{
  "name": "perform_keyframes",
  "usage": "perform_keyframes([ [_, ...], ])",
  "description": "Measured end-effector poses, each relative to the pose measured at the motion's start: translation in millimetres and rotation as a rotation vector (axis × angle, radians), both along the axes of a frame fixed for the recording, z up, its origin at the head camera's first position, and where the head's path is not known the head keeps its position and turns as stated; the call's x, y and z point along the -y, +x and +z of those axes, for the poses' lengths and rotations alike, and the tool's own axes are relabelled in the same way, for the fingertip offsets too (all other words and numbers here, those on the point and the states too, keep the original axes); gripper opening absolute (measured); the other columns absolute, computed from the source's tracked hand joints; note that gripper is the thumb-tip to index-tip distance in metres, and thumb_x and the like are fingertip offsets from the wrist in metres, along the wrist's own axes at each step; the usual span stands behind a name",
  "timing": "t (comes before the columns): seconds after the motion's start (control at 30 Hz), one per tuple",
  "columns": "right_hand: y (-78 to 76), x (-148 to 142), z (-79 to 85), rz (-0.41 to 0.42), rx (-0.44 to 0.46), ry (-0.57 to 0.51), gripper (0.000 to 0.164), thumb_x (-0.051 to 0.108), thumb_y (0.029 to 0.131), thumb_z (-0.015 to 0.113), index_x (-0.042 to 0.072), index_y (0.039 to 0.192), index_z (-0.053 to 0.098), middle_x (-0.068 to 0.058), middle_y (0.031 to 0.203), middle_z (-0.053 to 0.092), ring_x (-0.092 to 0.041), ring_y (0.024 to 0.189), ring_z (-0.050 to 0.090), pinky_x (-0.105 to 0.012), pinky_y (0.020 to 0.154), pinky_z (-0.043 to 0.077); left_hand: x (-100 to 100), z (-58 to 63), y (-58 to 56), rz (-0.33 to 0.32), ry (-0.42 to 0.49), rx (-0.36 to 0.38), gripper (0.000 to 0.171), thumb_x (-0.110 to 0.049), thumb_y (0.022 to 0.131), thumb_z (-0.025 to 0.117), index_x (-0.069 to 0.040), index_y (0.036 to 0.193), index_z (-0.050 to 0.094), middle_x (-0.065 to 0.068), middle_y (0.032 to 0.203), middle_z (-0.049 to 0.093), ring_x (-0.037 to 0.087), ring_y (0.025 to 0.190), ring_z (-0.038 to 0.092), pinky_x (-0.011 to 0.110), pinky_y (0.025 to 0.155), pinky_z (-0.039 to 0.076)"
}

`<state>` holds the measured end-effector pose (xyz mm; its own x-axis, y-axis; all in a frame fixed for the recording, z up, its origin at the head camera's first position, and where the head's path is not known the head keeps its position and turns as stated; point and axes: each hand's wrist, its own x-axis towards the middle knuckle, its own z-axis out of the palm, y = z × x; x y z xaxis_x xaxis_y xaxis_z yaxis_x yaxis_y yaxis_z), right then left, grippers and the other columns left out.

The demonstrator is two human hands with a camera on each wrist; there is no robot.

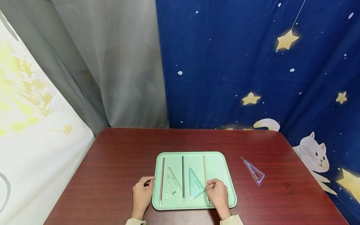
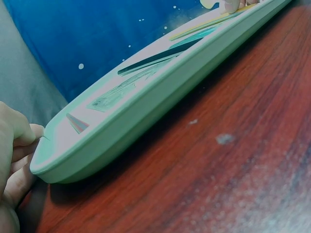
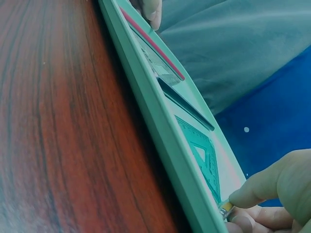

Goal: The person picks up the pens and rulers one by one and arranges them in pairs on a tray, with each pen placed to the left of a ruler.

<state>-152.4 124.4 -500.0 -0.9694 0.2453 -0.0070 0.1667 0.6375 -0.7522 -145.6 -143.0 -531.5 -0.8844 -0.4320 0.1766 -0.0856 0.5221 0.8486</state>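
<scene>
My right hand (image 1: 217, 193) pinches the lower part of a yellow pencil (image 1: 205, 170) that lies upright along the right half of a light green tray (image 1: 220, 165). At the tray's left edge, my left hand (image 1: 142, 193) grips the rim between thumb and fingers. From left to right inside the tray are a red pencil (image 1: 162, 182), a clear set square (image 1: 172, 185), a black pencil (image 1: 183, 179) and a teal set square (image 1: 194, 185). In the right wrist view, the metal end of the yellow pencil (image 3: 226, 207) shows between thumb and fingers.
A purple set square (image 1: 254, 172) lies on the dark red table (image 1: 123, 156), to the right of the tray. Behind the table hang a grey curtain (image 1: 132, 62) and a blue curtain (image 1: 219, 68) with stars; a white cloth (image 1: 36, 125) hangs at the left.
</scene>
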Motion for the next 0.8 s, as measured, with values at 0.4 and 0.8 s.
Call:
perform_keyframes([
  [0.4,1.7,-1.9,2.9,-0.009,0.008,-0.014,0.010,0.006,0.074,0.066,0.005,0.081,0.071,0.002,0.065,0.062,-0.009,0.059,0.053,-0.029,0.058,0.044,0.2,0.2,0.6,0.010,0.008,0.024,0.017,-0.006,0.085,0.064,-0.018,0.085,0.076,-0.004,0.087,0.072,0.000,0.068,0.060,0.018,0.062,0.049],
  [0.8,2.8,-6.0,4.5,-0.009,0.010,-0.032,0.008,0.008,0.074,0.067,0.007,0.081,0.071,0.002,0.066,0.063,-0.009,0.061,0.055,-0.029,0.059,0.044,0.4,1.7,1.5,0.004,-0.002,-0.004,0.016,-0.006,0.084,0.064,-0.017,0.084,0.076,-0.003,0.086,0.072,-0.001,0.068,0.060,0.018,0.061,0.049],
])
